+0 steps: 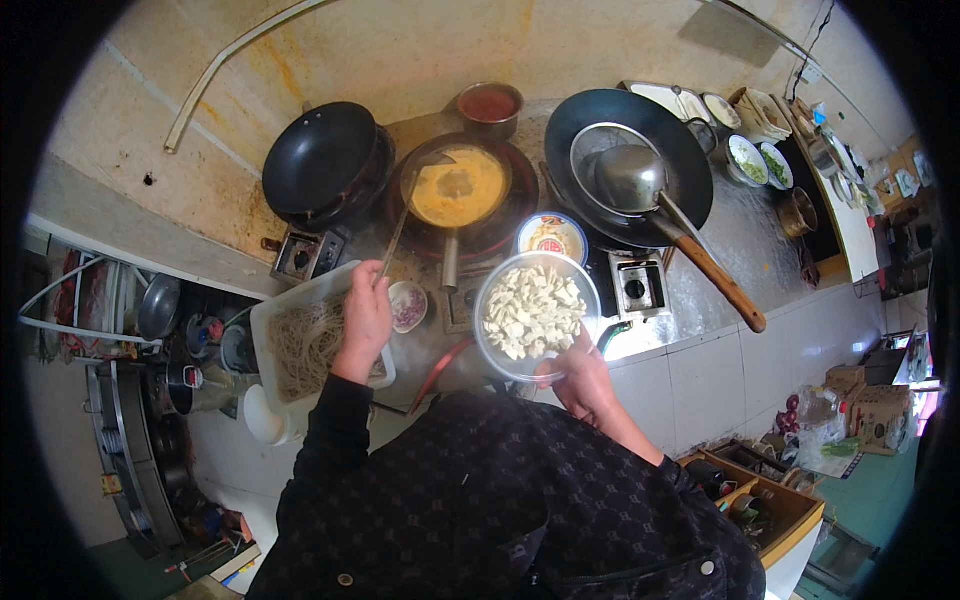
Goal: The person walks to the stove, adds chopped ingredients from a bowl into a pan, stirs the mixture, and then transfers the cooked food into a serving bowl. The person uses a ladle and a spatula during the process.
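My left hand (pixel 366 321) grips the thin metal handle of a ladle or turner (pixel 397 232). Its head rests at the left side of a pan (pixel 450 259) that holds orange-yellow liquid (pixel 459 187). In my right hand (pixel 585 379) is a clear plastic bowl (pixel 486 358), tilted a little and full of chopped white pieces (pixel 534 311). That bowl is above the counter, just in front of a patterned ceramic bowl (pixel 553 232) that it partly covers. Between my hands sits a small white dish of chopped purple onion (pixel 409 306).
Beneath my left forearm stands a plastic tub of noodles (pixel 304 345). A black wok (pixel 322 161) leans at the left burner. On the right, a large wok (pixel 559 142) holds a strainer and a steel ladle (pixel 630 178); a wooden handle (pixel 720 285) juts over the counter edge. A pot of red sauce (pixel 490 105) stands behind.
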`<state>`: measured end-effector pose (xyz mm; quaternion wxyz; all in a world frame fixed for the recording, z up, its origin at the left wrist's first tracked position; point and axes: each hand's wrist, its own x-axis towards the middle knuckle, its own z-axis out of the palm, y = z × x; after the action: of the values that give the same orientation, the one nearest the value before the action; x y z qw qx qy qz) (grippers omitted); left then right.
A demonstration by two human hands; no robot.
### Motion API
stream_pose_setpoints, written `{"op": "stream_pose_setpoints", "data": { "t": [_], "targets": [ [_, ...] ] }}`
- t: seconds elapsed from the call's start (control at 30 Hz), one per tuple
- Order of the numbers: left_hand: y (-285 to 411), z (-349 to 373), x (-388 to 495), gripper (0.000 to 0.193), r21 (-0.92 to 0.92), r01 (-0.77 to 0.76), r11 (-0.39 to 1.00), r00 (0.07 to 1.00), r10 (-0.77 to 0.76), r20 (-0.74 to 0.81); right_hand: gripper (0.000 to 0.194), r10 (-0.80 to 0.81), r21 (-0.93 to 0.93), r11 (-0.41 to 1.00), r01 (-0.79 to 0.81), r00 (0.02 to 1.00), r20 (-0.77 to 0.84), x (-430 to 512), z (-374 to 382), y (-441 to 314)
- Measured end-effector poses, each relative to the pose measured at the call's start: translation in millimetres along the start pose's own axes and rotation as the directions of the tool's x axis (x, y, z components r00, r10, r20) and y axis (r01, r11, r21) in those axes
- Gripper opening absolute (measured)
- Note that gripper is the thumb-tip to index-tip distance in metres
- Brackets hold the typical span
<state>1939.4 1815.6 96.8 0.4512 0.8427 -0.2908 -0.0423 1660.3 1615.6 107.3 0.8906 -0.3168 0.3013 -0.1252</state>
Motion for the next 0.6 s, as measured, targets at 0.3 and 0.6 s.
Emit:
{"op": "stream_pose_setpoints", "data": {
  "t": [0.3, 0.6],
  "targets": [
    [-13, -1, -2, 0.024, 0.071, -0.06, 0.996, 0.997, 0.063, -0.035, 0.076, -0.033, -0.03, 0.999, 0.031, 0.997, -0.073, 9, 3, -7],
    [-22, -1, 5, 0.025, 0.219, 0.043, 0.975, 0.999, -0.05, 0.023, 0.066, -0.291, -0.112, 0.951, 0.287, 0.957, -0.018, 66, 27, -55]
  ]
}}
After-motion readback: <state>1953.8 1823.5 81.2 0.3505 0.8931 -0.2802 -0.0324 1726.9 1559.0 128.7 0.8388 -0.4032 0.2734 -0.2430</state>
